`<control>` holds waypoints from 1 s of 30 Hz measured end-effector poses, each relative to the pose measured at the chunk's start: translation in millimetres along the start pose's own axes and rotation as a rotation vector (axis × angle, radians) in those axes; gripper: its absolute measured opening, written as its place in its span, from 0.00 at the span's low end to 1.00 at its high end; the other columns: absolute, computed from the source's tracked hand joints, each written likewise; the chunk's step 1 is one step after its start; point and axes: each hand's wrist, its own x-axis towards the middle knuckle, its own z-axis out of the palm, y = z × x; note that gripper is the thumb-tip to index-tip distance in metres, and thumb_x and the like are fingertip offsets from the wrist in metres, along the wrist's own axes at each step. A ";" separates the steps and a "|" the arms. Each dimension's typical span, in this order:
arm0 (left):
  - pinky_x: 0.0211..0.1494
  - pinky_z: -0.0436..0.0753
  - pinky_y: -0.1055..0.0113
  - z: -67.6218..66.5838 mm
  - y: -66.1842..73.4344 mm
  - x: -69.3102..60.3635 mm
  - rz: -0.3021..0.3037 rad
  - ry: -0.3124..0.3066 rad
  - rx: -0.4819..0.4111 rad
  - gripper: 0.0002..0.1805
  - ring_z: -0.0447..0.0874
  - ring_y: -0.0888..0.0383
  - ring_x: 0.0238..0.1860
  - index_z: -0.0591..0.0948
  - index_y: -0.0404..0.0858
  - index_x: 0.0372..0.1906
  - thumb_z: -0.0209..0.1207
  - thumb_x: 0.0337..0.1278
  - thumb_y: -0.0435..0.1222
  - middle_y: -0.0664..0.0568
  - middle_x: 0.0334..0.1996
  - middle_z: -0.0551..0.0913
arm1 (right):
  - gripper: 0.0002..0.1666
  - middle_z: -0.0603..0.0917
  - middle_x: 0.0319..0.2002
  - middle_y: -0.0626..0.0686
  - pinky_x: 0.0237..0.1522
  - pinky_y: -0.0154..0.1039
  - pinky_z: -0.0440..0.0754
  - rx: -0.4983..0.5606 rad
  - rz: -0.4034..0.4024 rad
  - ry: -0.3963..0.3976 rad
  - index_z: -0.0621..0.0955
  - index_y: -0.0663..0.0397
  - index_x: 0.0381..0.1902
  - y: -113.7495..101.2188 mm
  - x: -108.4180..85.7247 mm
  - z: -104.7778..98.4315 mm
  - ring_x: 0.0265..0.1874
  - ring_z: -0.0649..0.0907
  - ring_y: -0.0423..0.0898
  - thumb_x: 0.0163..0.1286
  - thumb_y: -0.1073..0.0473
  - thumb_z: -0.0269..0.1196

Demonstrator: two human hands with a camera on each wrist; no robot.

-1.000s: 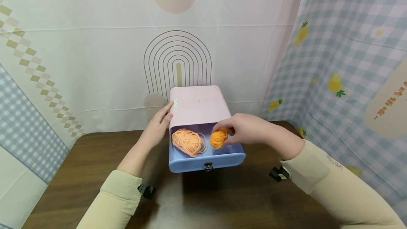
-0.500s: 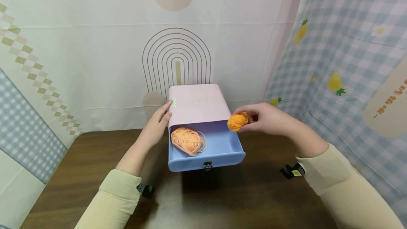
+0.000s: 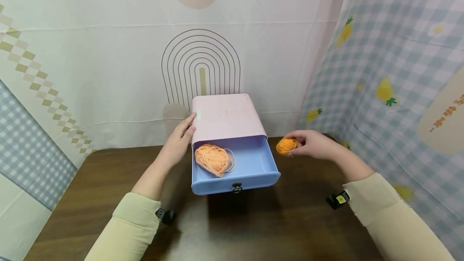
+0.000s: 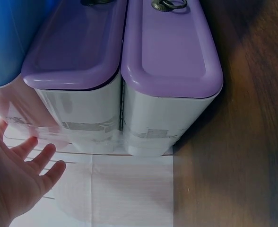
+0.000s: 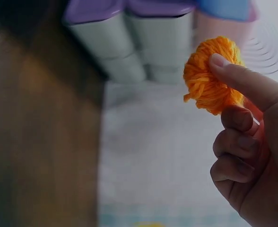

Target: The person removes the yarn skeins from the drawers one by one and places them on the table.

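A small bright orange ball of yarn [image 3: 286,146] is pinched between the thumb and fingers of my right hand [image 3: 315,144], just right of the pulled-out blue drawer [image 3: 250,160]. In the right wrist view the thumb lies across the yarn ball [image 5: 210,75]. My left hand [image 3: 177,142] touches the left side of the pink drawer unit [image 3: 226,118], its fingers extended along the wall. A peach skein of yarn [image 3: 213,160] lies in the left part of the drawer, with loose strands looping at its right end.
Below the pink unit, the left wrist view shows two white units with purple drawer fronts [image 4: 169,47] and ring pulls. All stand on a dark wooden table [image 3: 119,188]. A white patterned cloth [image 3: 108,71] hangs behind, and a checked cloth [image 3: 391,71] at the right.
My right hand has lifted the orange yarn ball out of the drawer and carried it to the right, past the drawer's side. My left hand has stayed at the unit.
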 end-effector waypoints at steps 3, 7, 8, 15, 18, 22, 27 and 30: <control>0.74 0.55 0.42 0.0 0.0 -0.3 -0.007 0.000 -0.009 0.30 0.54 0.43 0.75 0.59 0.54 0.78 0.40 0.77 0.54 0.45 0.76 0.57 | 0.29 0.82 0.32 0.51 0.28 0.37 0.78 0.031 0.040 -0.056 0.79 0.57 0.59 21.2 5.1 11.5 0.27 0.77 0.44 0.62 0.55 0.72; 0.74 0.55 0.42 0.0 1.0 -0.1 -0.011 -0.001 -0.010 0.30 0.53 0.43 0.75 0.58 0.54 0.78 0.40 0.77 0.54 0.45 0.76 0.57 | 0.26 0.85 0.39 0.51 0.38 0.40 0.83 0.044 0.078 -0.136 0.80 0.61 0.57 48.3 12.4 28.5 0.36 0.82 0.45 0.62 0.59 0.71; 0.74 0.55 0.42 -0.1 1.5 -0.2 -0.011 -0.002 -0.011 0.30 0.53 0.44 0.75 0.58 0.54 0.78 0.40 0.77 0.54 0.45 0.76 0.57 | 0.26 0.85 0.39 0.50 0.39 0.40 0.82 0.035 0.091 -0.150 0.80 0.61 0.56 54.3 14.1 32.7 0.36 0.82 0.45 0.61 0.59 0.71; 0.74 0.55 0.42 -0.6 2.3 -0.9 -0.020 -0.002 0.000 0.30 0.52 0.44 0.76 0.58 0.55 0.78 0.40 0.77 0.55 0.47 0.77 0.56 | 0.30 0.84 0.44 0.50 0.49 0.47 0.80 -0.013 0.215 -0.253 0.81 0.61 0.56 81.1 22.2 53.7 0.42 0.80 0.46 0.59 0.53 0.73; 0.74 0.55 0.42 0.0 2.0 -1.0 -0.018 -0.001 -0.004 0.30 0.52 0.44 0.76 0.58 0.54 0.78 0.40 0.77 0.54 0.47 0.77 0.56 | 0.30 0.84 0.46 0.51 0.54 0.51 0.78 -0.008 0.251 -0.290 0.80 0.61 0.57 86.6 23.9 57.0 0.45 0.80 0.47 0.59 0.52 0.73; 0.74 0.56 0.43 -0.1 2.2 -1.3 -0.013 0.001 -0.018 0.30 0.53 0.44 0.75 0.58 0.54 0.78 0.40 0.77 0.53 0.46 0.77 0.56 | 0.31 0.83 0.47 0.50 0.55 0.52 0.77 -0.006 0.254 -0.302 0.80 0.59 0.58 89.3 26.3 58.0 0.46 0.80 0.47 0.60 0.50 0.73; 0.73 0.58 0.44 0.1 3.2 -1.5 -0.014 -0.002 -0.035 0.30 0.56 0.43 0.74 0.59 0.53 0.78 0.41 0.77 0.53 0.45 0.76 0.56 | 0.32 0.82 0.49 0.51 0.55 0.52 0.77 -0.006 0.233 -0.299 0.79 0.58 0.60 89.4 26.7 56.3 0.48 0.79 0.48 0.62 0.49 0.71; 0.73 0.59 0.44 0.4 2.8 -1.4 -0.012 -0.003 -0.035 0.30 0.56 0.43 0.74 0.59 0.53 0.78 0.41 0.77 0.53 0.45 0.76 0.56 | 0.34 0.81 0.53 0.54 0.57 0.53 0.76 -0.008 0.218 -0.295 0.77 0.58 0.63 89.2 26.0 54.8 0.51 0.78 0.50 0.62 0.49 0.71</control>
